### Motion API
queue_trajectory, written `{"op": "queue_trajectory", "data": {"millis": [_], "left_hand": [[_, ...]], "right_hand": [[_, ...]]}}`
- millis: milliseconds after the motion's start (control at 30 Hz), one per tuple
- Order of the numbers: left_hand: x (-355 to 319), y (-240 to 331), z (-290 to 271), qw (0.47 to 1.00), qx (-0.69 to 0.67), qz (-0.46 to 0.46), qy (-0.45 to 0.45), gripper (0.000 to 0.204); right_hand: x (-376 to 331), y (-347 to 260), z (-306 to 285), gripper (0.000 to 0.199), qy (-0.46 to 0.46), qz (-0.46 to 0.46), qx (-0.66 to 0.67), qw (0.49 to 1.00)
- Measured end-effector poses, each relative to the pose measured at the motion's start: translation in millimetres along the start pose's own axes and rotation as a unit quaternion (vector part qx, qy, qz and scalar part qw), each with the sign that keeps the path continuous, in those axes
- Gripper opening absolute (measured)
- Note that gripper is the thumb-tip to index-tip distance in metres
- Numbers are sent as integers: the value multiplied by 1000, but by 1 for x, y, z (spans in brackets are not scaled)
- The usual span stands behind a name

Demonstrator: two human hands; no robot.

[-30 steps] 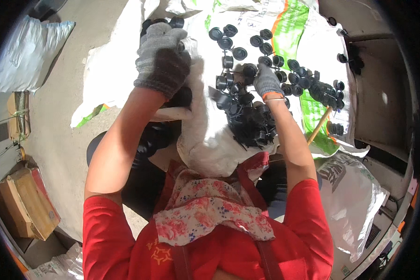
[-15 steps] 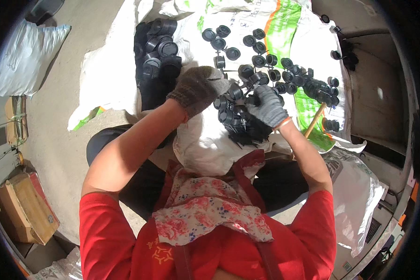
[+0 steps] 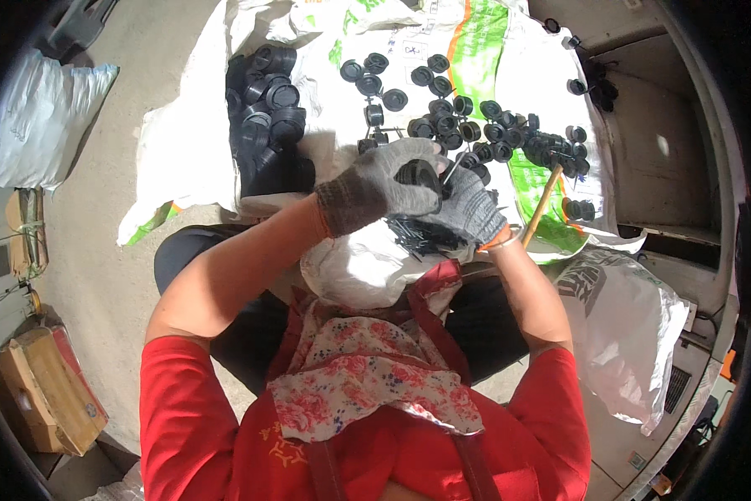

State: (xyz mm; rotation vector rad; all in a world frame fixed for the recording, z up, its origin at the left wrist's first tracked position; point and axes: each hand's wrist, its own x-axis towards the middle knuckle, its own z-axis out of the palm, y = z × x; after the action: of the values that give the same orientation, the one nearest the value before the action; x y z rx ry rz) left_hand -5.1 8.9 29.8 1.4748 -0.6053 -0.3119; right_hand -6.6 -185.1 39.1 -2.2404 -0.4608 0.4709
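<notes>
In a grey knit glove, my left hand (image 3: 379, 188) is curled around a black round plastic cap (image 3: 417, 175). Right up against it is my right hand (image 3: 471, 210), also gloved, with its fingers closed on a thin stem of black plastic (image 3: 452, 172); its fingertips are partly hidden. Under the hands, short black plastic sticks (image 3: 421, 238) lie heaped on the white sack. Beyond them are black caps joined by thin stems (image 3: 394, 100). To the left, loose black caps (image 3: 283, 96) are piled deep in the sack's fold.
The white woven sack (image 3: 342, 250) spreads in front of me. A wooden stick (image 3: 544, 204) lies at the right, beside more caps (image 3: 551, 152). A clear plastic bag (image 3: 622, 334) is at my right, a cardboard box (image 3: 54, 392) at lower left, and a white bag (image 3: 45, 121) at far left.
My hands have come together, the left shifting slightly right and down. The left hand now holds a cap, and the cluster of caps that lay by my right hand is now mostly hidden or gone.
</notes>
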Motion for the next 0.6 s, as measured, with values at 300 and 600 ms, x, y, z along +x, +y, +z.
{"op": "queue_trajectory", "data": {"millis": [300, 600], "left_hand": [[-15, -51, -12, 988, 132, -74, -34, 59], [-10, 23, -4, 923, 375, 80, 20, 51]], "right_hand": [[2, 4, -2, 35, 227, -287, -290, 884], [-4, -24, -19, 18, -42, -67, -40, 996]]}}
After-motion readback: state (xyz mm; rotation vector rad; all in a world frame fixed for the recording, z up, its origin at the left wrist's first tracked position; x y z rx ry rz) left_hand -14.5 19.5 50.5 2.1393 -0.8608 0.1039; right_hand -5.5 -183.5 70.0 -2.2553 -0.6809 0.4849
